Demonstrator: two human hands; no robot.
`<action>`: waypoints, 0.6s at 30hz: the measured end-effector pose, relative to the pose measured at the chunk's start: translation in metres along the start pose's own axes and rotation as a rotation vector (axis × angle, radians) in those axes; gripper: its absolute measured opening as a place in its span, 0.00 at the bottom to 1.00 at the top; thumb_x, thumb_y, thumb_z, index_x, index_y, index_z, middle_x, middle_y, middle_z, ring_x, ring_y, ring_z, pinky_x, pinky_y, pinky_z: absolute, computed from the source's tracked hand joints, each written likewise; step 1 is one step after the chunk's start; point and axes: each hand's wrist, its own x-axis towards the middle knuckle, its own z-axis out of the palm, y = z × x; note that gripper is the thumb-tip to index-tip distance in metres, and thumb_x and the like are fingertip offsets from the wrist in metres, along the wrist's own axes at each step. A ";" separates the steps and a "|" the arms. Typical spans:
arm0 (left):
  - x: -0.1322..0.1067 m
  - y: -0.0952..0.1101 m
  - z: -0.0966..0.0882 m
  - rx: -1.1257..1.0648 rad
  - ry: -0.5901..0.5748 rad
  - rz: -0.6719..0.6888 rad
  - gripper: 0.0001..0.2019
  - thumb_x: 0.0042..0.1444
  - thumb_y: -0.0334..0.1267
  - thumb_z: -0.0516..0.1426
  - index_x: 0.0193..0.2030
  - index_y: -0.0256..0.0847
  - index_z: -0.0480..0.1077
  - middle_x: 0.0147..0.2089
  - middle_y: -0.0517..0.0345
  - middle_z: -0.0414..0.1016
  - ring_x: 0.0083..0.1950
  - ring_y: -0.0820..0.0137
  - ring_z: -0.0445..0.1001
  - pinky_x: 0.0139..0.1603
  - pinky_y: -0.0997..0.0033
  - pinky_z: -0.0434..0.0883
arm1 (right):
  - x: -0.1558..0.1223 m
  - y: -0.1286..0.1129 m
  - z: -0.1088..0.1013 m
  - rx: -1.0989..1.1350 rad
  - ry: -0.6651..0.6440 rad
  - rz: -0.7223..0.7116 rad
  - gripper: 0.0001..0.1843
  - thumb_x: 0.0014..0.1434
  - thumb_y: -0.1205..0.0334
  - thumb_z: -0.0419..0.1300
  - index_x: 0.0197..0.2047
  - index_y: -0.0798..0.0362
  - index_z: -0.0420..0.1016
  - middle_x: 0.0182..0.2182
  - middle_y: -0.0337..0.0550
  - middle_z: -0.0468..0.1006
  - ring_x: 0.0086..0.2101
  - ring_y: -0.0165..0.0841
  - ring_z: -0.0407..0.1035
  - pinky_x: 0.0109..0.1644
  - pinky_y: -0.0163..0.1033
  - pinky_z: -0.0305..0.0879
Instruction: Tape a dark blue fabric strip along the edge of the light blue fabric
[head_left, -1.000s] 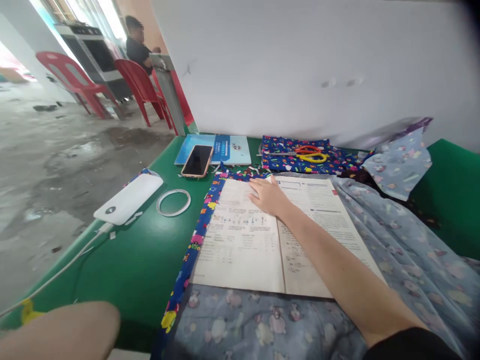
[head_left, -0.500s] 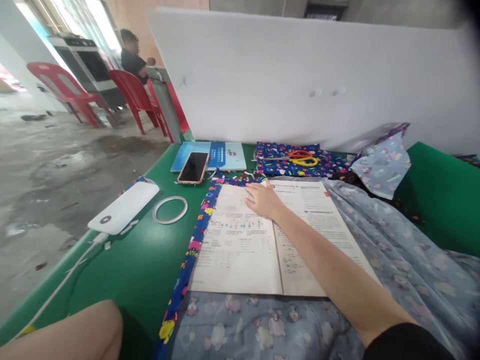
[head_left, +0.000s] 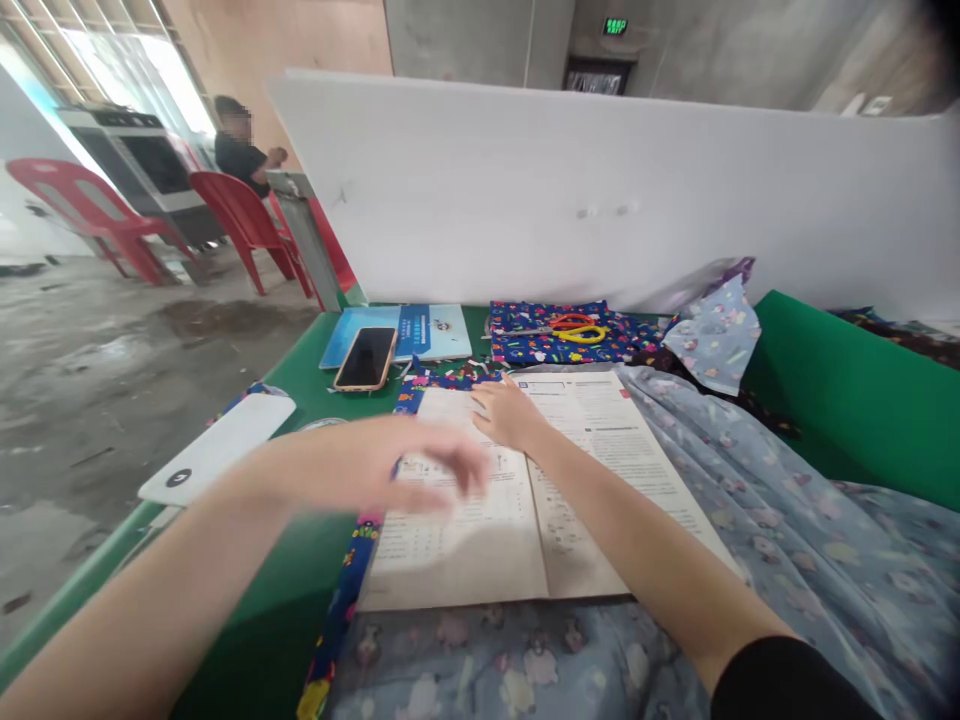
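An open book (head_left: 457,540) with printed pages lies on grey-blue patterned cloth (head_left: 540,660). A navy strip of the cloth, printed with bright figures, runs along the book's left and top edges. Near the top of the fold my right hand (head_left: 506,412) rests flat on the pages, fingers spread. My left hand (head_left: 427,465) hangs over the left page, smeared by motion; nothing shows in it, and its finger state is unclear. Behind the left wrist, a white ring (head_left: 324,422) is mostly hidden.
A white power bank (head_left: 176,475) with a cable and a phone (head_left: 366,358) on a blue booklet (head_left: 439,335) sit on the green table (head_left: 315,570). Yellow- and orange-handled scissors (head_left: 581,333) lie on folded navy cloth. A white panel (head_left: 465,190) stands behind; a person (head_left: 240,150) sits among red chairs.
My left hand has come in from the lower left, over the left page. My right hand stays pressed on the book. The whole view has shifted slightly.
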 end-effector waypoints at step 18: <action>0.043 -0.156 0.064 0.599 0.325 -0.393 0.31 0.66 0.52 0.40 0.68 0.32 0.56 0.71 0.45 0.53 0.73 0.59 0.48 0.71 0.54 0.49 | -0.002 0.083 -0.024 -0.013 0.256 0.336 0.19 0.57 0.72 0.51 0.50 0.59 0.73 0.48 0.52 0.77 0.51 0.41 0.66 0.56 0.45 0.62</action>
